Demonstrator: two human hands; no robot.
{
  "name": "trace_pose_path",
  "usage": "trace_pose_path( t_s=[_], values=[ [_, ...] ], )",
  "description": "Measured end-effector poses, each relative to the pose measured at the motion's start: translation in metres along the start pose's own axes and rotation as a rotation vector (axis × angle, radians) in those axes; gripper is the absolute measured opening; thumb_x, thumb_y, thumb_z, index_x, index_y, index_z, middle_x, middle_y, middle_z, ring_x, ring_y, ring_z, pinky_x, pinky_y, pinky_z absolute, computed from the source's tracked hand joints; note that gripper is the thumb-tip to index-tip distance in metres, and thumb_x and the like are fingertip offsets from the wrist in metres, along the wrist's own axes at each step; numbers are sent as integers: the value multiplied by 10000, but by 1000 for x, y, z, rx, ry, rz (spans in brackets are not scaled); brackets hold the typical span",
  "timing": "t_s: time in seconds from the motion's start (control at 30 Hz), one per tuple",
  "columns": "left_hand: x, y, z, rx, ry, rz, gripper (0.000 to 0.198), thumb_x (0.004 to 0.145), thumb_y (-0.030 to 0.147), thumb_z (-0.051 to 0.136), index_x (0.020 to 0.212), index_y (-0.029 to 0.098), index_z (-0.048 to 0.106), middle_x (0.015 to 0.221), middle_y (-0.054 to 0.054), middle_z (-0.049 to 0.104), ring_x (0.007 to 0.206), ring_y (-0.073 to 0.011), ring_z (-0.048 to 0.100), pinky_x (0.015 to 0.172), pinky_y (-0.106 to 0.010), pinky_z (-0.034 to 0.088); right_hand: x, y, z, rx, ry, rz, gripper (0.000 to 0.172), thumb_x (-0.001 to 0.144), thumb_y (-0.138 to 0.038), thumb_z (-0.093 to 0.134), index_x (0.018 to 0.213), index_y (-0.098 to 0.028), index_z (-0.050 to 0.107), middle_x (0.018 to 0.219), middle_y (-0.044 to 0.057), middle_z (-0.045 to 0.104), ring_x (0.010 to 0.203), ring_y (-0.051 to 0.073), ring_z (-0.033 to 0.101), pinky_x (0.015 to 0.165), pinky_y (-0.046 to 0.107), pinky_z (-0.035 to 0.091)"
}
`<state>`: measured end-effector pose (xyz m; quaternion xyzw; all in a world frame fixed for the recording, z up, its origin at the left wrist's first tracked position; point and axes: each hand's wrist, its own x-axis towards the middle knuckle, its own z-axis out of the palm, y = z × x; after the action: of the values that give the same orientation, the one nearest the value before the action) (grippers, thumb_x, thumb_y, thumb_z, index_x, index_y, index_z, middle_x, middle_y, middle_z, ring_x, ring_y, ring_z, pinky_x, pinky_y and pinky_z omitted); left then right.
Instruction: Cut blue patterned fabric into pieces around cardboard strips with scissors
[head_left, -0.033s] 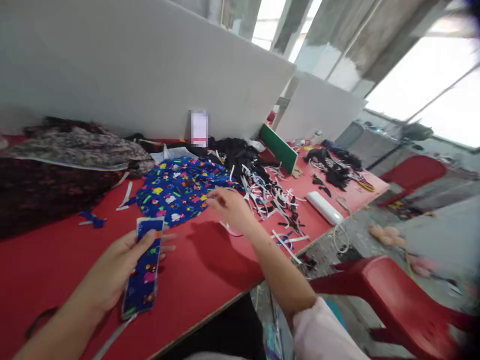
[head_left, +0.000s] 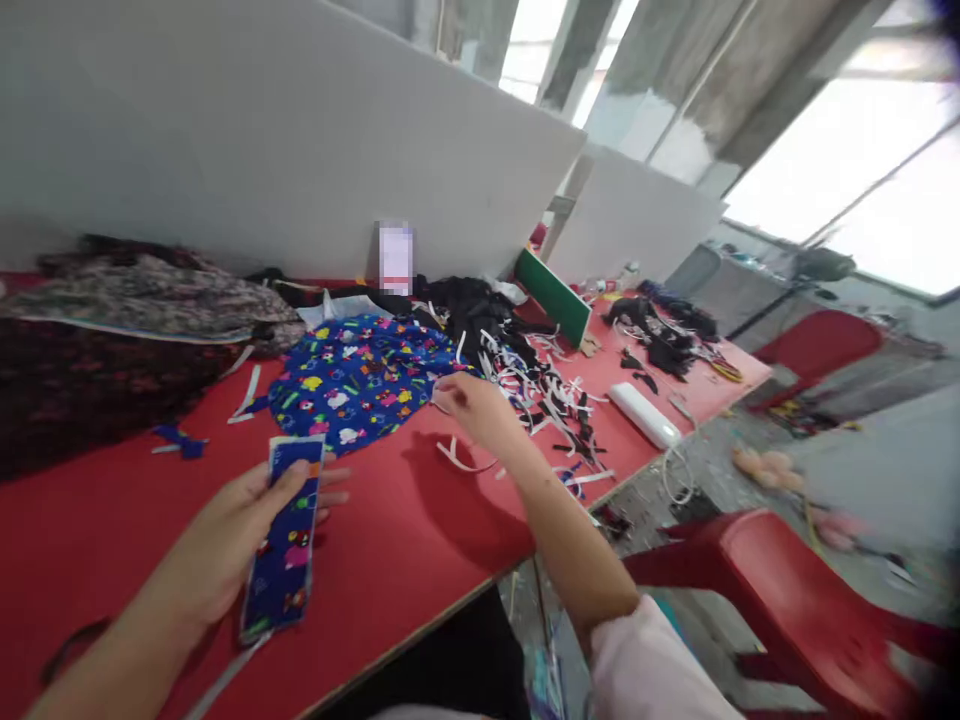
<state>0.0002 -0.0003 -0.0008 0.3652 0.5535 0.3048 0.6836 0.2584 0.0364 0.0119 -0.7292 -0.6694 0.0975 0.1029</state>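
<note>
Left hand (head_left: 241,518) pinches this oblong blue cartoon-print fabric strip (head_left: 289,555) near 1 end, likely for steadiness; right hand (head_left: 480,412) curled, holding anything? Can't tell.

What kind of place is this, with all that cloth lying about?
Probably a sewing workshop. Blue patterned cloth lies on a red table, thin black and white scraps are scattered nearby, and the left hand holds a similar patterned strip.

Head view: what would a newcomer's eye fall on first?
Probably the bright blue cloth left of centre on the red table. Next, the printed strip in the left hand at lower left, then the red chair at lower right.
</note>
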Motion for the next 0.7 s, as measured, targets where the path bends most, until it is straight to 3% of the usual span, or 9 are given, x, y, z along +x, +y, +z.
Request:
trace_pose_path(
  t_s=[0.07, 0.13, 0.23, 0.3, 0.5, 0.7],
  values=[
    [0, -1, 1, -13, -35, -6, 489, 695, 511, 635, 1058, 187, 586, 1080, -98, 675, 843, -200, 673, 686, -264, 536, 3, 34, -10, -64, 29, 150, 306, 876, -386, 471, 1044, -148, 564, 1023, 140, 637, 951, 231, 596, 749, 284, 411],
    [-1, -2, 2, -21, -68, -19, 479, 705, 500, 633, 1053, 174, 589, 1074, -103, 677, 842, -202, 673, 679, -260, 534, 4, 59, -15, -81, 18, 224, 330, 810, -341, 573, 1025, -92, 561, 1025, 201, 624, 956, 281, 591, 742, 316, 414],
    [-5, 1, 6, -24, -107, -37, 465, 737, 470, 617, 1071, 150, 572, 972, -104, 708, 753, -188, 679, 655, -261, 531, 7, 79, -12, -33, -33, 239, 476, 657, -310, 722, 1052, -106, 551, 1015, 167, 633, 934, 277, 595, 728, 297, 421],
    [-9, 4, 8, -30, -108, -41, 439, 755, 442, 611, 1068, 137, 563, 909, -98, 718, 709, -176, 676, 636, -251, 527, 12, 87, -11, 36, -58, 237, 500, 629, -259, 729, 1079, -138, 548, 982, 118, 645, 884, 243, 605, 703, 278, 428],
    [-8, 6, 5, -165, -108, 35, 272, 763, 296, 637, 985, 153, 570, 954, -93, 710, 756, -173, 677, 657, -250, 529, 22, 111, -36, 340, -117, 240, 285, 759, -360, 591, 960, -158, 614, 590, 3, 581, 530, 142, 557, 508, 252, 444],
    [1, -2, 3, -254, -82, 125, 196, 780, 229, 609, 953, 142, 577, 937, -108, 706, 719, -149, 676, 622, -219, 508, 5, 109, -57, 578, -28, 56, 563, 826, -629, 328, 1173, -201, 445, 623, -28, 478, 512, 115, 516, 467, 233, 443]
  ],
)
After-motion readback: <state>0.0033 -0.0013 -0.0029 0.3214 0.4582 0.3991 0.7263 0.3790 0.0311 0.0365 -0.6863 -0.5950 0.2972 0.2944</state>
